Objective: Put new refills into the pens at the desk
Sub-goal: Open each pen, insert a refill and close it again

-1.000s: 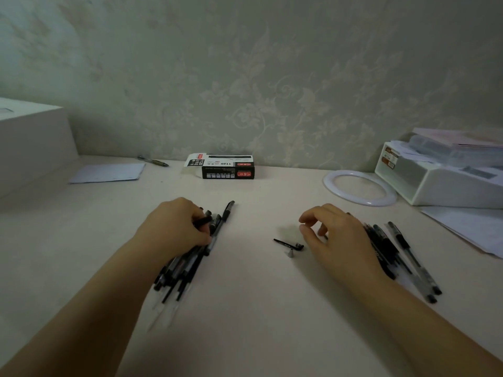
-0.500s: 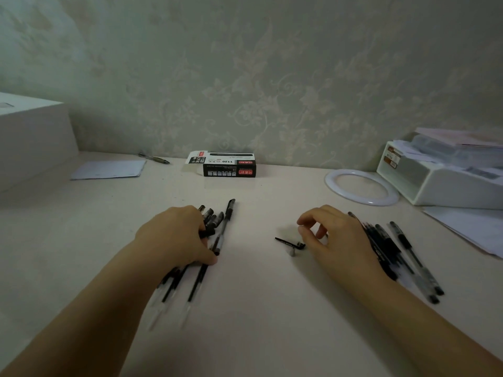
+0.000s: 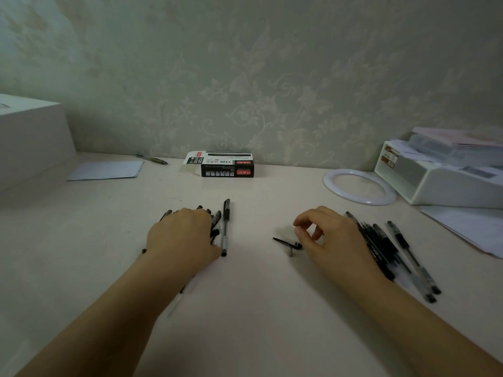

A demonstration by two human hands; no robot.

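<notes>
My left hand (image 3: 182,238) lies palm down on a spread group of black pens (image 3: 216,219) left of the desk's middle; its fingers are hidden from me. One pen (image 3: 225,227) lies just right of that hand, beside the thumb. My right hand (image 3: 332,240) hovers with loosely curled fingers and holds nothing. Its thumb and forefinger are close to a small black pen part (image 3: 287,242) and a tiny grey tip (image 3: 290,251). A second pile of black pens (image 3: 381,246) lies under and right of that wrist. A black and white refill box (image 3: 227,167) stands by the wall.
A white ring (image 3: 329,183) and a white organiser with papers (image 3: 446,186) sit at the back right, loose sheets (image 3: 468,227) in front of them. At the back left are a paper (image 3: 106,170), a lone pen (image 3: 152,159) and a big white box (image 3: 30,137).
My left hand gripped the pens as a bundle; now it lies over them and they have fanned out on the desk. My right hand has hardly moved.
</notes>
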